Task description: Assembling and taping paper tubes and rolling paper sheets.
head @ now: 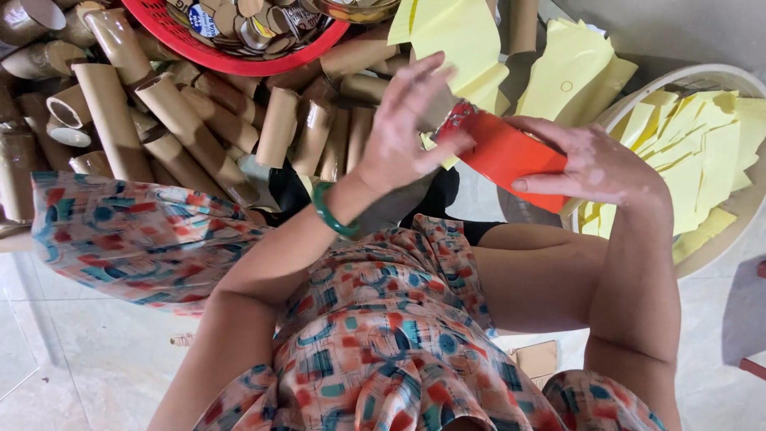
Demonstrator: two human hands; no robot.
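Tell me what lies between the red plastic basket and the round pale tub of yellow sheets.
In the head view, between the red plastic basket and the round pale tub lie loose yellow paper sheets and brown cardboard tubes, with the left hand partly in front.
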